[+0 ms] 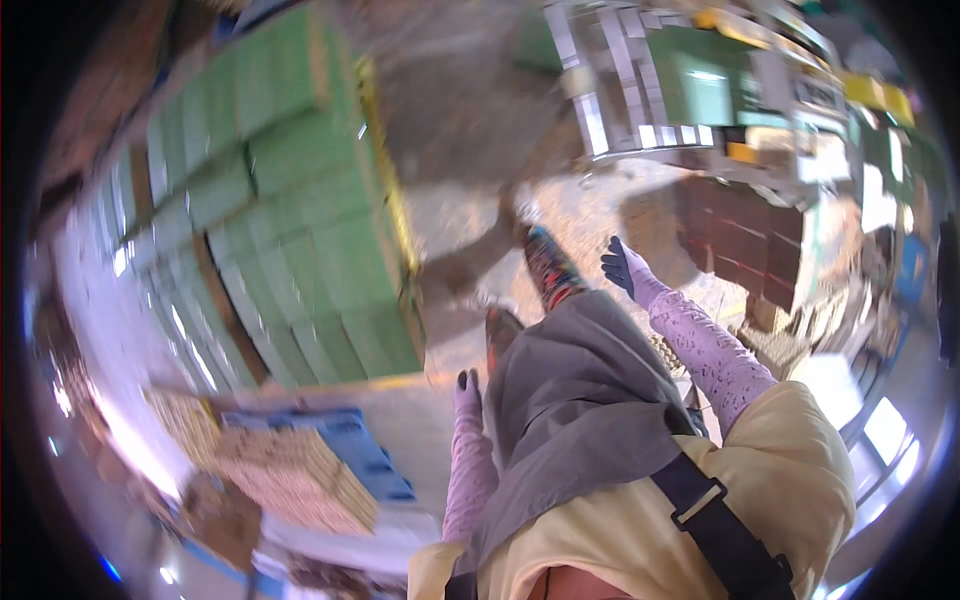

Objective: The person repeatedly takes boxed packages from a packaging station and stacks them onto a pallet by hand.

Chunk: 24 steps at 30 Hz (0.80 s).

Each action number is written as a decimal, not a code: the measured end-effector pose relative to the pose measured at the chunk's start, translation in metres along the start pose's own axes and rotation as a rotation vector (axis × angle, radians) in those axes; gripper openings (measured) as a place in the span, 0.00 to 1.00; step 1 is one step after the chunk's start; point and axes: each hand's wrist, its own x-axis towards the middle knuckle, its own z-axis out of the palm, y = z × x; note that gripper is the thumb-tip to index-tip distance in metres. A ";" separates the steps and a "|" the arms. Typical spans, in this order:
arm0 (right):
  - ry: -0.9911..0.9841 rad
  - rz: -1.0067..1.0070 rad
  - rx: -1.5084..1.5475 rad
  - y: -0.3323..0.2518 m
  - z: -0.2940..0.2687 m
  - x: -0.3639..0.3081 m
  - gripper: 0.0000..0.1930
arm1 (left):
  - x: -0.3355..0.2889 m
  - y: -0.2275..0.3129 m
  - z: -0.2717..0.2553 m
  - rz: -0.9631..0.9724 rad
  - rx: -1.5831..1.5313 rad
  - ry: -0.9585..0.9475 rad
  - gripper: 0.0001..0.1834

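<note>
The green stack [270,200] is the thing nearest to our left grip [467,387]; it stands ahead of this grip and to its left, and the two do not touch. A reddish-brown stack [740,235] stands to the right of our right grip [619,270], also apart from it.

In our right grip the fingers are loosely spread, and we see nothing held there. Our left grip is small and seen almost from its edge; no object shows in it, but how far it is open we cannot tell.

About the progress, we judge that the green stack is already piled in several layers, and that no piece is being handled at this moment. How much remains, this view does not let us tell.

Further out, behind and left of the left grip, tan cardboard [290,475] lies by a blue pallet [375,455]. Ahead of the right grip is a pale frame [592,120]. Between both grips, a patterned boot [550,265] points forward.
</note>
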 end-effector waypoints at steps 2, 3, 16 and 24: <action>0.084 -0.141 0.097 -0.041 -0.052 -0.020 0.34 | -0.001 0.059 0.008 0.069 -0.002 0.018 0.33; 0.118 -0.199 0.174 -0.058 -0.072 -0.025 0.36 | 0.002 0.096 0.012 0.175 0.278 0.055 0.31; 0.037 -0.391 0.905 -0.252 -0.078 -0.014 0.37 | -0.022 0.570 0.348 0.354 0.264 -0.466 0.49; -0.250 -0.605 0.860 -0.302 -0.046 0.004 0.30 | 0.035 0.602 0.330 0.278 -0.355 -0.851 0.21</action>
